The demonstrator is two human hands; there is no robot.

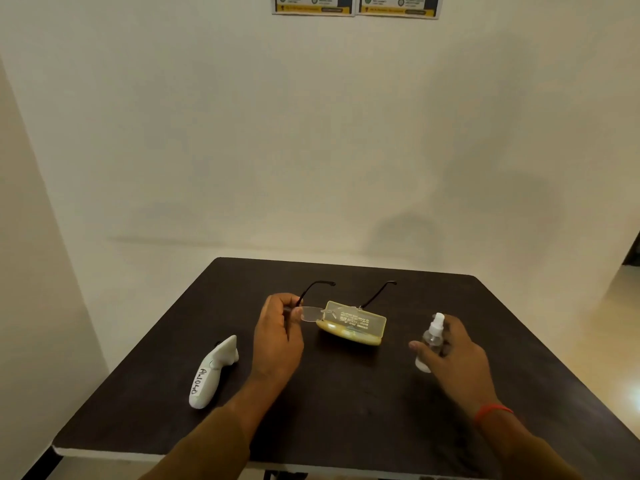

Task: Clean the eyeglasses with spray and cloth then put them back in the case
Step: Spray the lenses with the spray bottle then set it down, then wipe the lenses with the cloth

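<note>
head camera looks forward and down, close over the dark table (346, 393) against the wall.

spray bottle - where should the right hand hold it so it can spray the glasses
Wrap the right hand around the clear body of the spray bottle from its right side, where the hand already is. It stands upright with the nozzle on top, so a mid-body hold probably leaves a finger free to press.

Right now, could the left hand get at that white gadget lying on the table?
Probably not freely: the left hand is pinching the eyeglasses. The white gadget lies close beside that wrist, with bare table between.
</note>
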